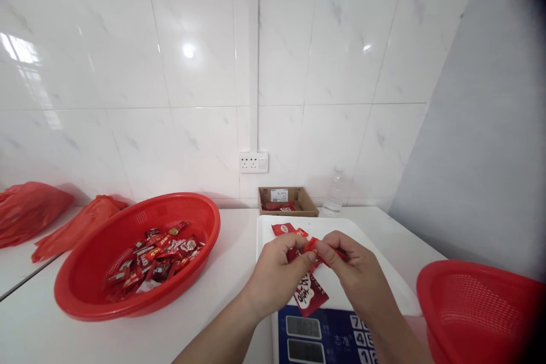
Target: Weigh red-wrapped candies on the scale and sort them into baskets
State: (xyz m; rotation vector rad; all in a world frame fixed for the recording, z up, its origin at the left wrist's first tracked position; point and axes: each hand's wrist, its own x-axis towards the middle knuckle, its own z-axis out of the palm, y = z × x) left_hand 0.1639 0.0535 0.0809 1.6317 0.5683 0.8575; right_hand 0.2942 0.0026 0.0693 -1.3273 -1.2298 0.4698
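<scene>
My left hand (284,270) and my right hand (352,267) meet above a white digital scale (379,290), both with fingers pinched. Between their fingertips is a small red candy packet (313,244), partly covered by the thumbs. Beneath the hands, a dark red packet with white and black lettering (310,296) shows over the scale's front edge; whether it is held or lying there I cannot tell. Another red packet (282,230) rests on the scale pan behind the left hand. The scale's blue panel (339,341) has two displays and number keys.
A red plastic basket (205,205) with many wrapped candies stands to the left. Red plastic bags (83,224) lie farther left. Behind the scale are a small cardboard box (307,200) with red packets and a clear bottle (334,196). Another red basket (482,276) is at right.
</scene>
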